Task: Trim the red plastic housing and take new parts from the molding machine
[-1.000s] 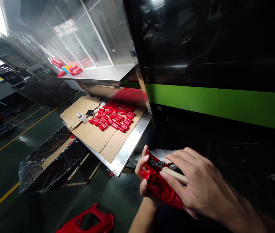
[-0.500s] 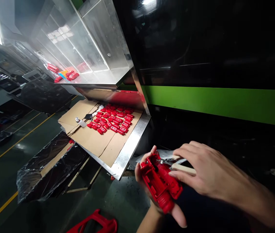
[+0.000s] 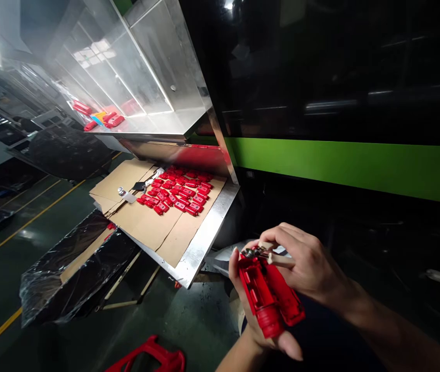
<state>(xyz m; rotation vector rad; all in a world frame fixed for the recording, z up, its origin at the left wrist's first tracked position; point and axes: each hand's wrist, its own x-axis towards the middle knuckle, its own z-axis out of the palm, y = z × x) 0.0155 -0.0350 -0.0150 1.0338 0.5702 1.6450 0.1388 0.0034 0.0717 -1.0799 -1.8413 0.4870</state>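
Red plastic housing (image 3: 270,294) is lying lengthwise in my left hand (image 3: 260,320), which is cupping it from below in front of me. My right hand (image 3: 305,263) is pinching small pale-handled cutters (image 3: 264,254), probably nippers, against its top end. Beyond, small red parts (image 3: 177,190) are lying spread on cardboard (image 3: 146,217) covering the steel bench (image 3: 204,237).
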